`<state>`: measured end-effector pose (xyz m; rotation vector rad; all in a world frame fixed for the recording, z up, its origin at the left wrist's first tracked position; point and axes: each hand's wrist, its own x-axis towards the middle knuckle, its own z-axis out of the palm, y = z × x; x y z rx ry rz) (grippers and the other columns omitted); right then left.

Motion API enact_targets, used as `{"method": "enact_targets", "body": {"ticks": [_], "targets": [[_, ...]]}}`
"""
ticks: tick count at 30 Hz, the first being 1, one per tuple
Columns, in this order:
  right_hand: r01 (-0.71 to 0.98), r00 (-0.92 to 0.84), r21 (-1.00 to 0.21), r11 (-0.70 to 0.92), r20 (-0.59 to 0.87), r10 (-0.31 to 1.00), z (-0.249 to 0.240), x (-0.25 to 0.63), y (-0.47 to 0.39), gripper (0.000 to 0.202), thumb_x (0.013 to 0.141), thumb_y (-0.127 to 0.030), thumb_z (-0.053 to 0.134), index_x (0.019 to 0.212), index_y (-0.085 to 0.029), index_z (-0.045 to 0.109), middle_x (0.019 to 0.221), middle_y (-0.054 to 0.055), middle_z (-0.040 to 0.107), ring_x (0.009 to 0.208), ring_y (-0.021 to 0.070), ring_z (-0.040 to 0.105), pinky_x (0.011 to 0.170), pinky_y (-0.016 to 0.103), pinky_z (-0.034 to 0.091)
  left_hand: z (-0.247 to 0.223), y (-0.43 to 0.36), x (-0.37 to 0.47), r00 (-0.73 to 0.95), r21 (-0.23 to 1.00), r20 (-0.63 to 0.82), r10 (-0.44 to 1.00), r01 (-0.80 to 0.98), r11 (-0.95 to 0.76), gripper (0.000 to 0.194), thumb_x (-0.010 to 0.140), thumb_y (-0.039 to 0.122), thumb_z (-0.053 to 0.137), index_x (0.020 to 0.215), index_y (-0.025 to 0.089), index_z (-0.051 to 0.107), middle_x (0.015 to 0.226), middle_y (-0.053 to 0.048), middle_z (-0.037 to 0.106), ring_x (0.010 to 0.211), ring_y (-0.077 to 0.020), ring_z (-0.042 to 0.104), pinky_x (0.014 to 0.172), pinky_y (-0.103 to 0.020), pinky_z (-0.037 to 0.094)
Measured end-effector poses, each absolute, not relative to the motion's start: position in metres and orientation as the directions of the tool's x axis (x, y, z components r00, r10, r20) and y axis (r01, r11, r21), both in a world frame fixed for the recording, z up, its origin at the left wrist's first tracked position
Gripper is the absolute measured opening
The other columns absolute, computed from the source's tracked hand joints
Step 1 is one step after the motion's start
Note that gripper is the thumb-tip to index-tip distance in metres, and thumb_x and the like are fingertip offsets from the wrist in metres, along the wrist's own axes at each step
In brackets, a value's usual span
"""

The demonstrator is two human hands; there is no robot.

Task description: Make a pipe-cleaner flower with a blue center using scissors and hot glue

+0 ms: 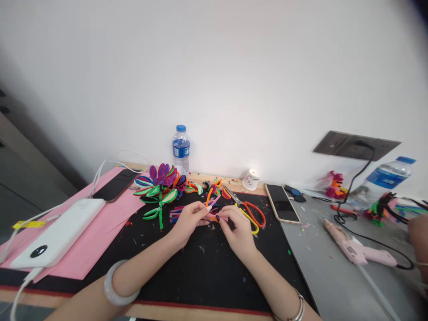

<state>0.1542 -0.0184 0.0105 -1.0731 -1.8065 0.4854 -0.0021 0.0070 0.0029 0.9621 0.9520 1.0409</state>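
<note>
Over the black mat [200,276] both hands pinch short fuzzy pipe cleaners [214,217] in pink and orange. My left hand [191,221] grips them from the left, with orange and pink ends sticking up past the thumb. Fingers of my right hand [239,231] close on the other end, where a small dark bit shows. Behind the hands lie purple and pink pipe cleaners [175,214]. Scissors [254,216] with red and yellow handles rest just right of them. A pipe-cleaner flower [162,178] with green leaves stands to the left.
A water bottle [181,149] and a paper cup [250,179] stand by the wall. Phones [282,203] lie on either side. A white power bank [58,234] sits on pink paper [88,256] at left. At right are a corded pink glue gun [359,249] and another person's hand [419,236].
</note>
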Motion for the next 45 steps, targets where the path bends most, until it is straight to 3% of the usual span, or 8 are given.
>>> {"method": "enact_targets", "body": {"ticks": [7, 13, 24, 33, 45], "targets": [[0.303, -0.02, -0.908, 0.29, 0.298, 0.954, 0.0, 0.158, -0.009, 0.011, 0.078, -0.025, 0.05, 0.07, -0.019, 0.054, 0.074, 0.003, 0.056, 0.065, 0.0151, 0.051, 0.06, 0.025, 0.04, 0.001, 0.008, -0.001, 0.256, 0.956, -0.163, 0.953, -0.199, 0.217, 0.026, 0.067, 0.036, 0.064, 0.065, 0.014, 0.052, 0.063, -0.001, 0.061, 0.062, -0.012, 0.061, 0.058, -0.021, 0.048], [0.275, 0.027, -0.942, 0.193, 0.209, 0.978, 0.002, 0.162, -0.007, 0.02, 0.079, -0.03, 0.047, 0.065, -0.018, 0.054, 0.056, -0.001, 0.047, 0.054, 0.0134, 0.043, 0.052, 0.024, 0.034, 0.001, 0.01, -0.001, 0.264, 0.969, -0.167, 0.95, -0.134, 0.208, 0.027, 0.066, 0.037, 0.065, 0.065, 0.013, 0.053, 0.06, -0.001, 0.061, 0.053, -0.0095, 0.058, 0.056, -0.021, 0.048], [0.527, 0.04, -0.812, 0.251, 0.318, 0.947, 0.006, 0.169, -0.005, 0.019, 0.077, -0.025, 0.05, 0.06, -0.018, 0.048, 0.058, -0.001, 0.047, 0.052, 0.0122, 0.041, 0.051, 0.024, 0.033, -0.006, 0.014, -0.005, 0.281, 0.986, -0.137, 0.95, -0.055, 0.159, 0.025, 0.071, 0.037, 0.061, 0.068, 0.013, 0.054, 0.064, -0.002, 0.062, 0.055, -0.0095, 0.059, 0.057, -0.021, 0.048], [0.682, -0.095, -0.636, 0.361, 0.412, 0.906, 0.008, 0.173, -0.004, 0.018, 0.083, -0.018, 0.041, 0.065, -0.018, 0.045, 0.062, -0.001, 0.048, 0.058, 0.0121, 0.045, 0.055, 0.022, 0.033, -0.009, 0.017, -0.007, 0.308, 0.996, -0.074, 0.949, 0.073, 0.054, 0.03, 0.074, 0.042, 0.053, 0.064, 0.015, 0.05, 0.056, 0.0, 0.06, 0.047, -0.0097, 0.055, 0.047, -0.02, 0.042], [0.813, -0.15, -0.451, 0.368, 0.448, 0.881, 0.006, 0.175, -0.003, 0.022, 0.083, -0.018, 0.039, 0.061, -0.019, 0.034, 0.059, -0.002, 0.042, 0.056, 0.012, 0.042, 0.053, 0.022, 0.03, -0.004, 0.015, -0.006, 0.298, 0.991, -0.133, 0.945, 0.066, 0.119, 0.026, 0.071, 0.037, 0.06, 0.065, 0.014, 0.051, 0.061, -0.003, 0.066, 0.05, -0.0099, 0.057, 0.052, -0.02, 0.043]]}}
